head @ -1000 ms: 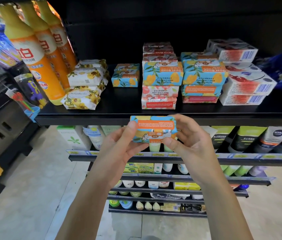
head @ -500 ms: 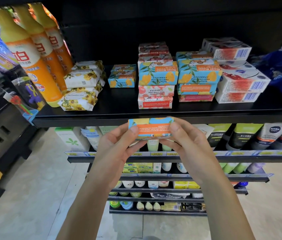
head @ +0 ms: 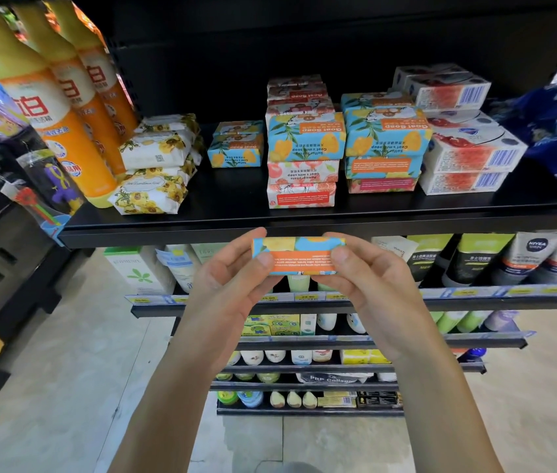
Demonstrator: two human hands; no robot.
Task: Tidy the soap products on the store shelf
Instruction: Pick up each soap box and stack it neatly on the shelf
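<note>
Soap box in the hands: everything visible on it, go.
The soap box is a flat rectangular pack in printed wrap: blue and yellow pattern, orange text panel facing the camera. It is held level, just below the front edge of the top shelf. The left hand pinches its left end, the right hand its right.

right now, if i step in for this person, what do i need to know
Left hand and right hand each pinch one end of the blue-and-orange soap bar, held level at the front edge of the top shelf, not yet on it.
On the shelf: a short stack of matching bars, a middle stack and a right stack mixing blue and pink bars, then white-and-red boxes.
Done: those stacks stand in a row.
Left: place the held bar, probably on the short stack.
</note>
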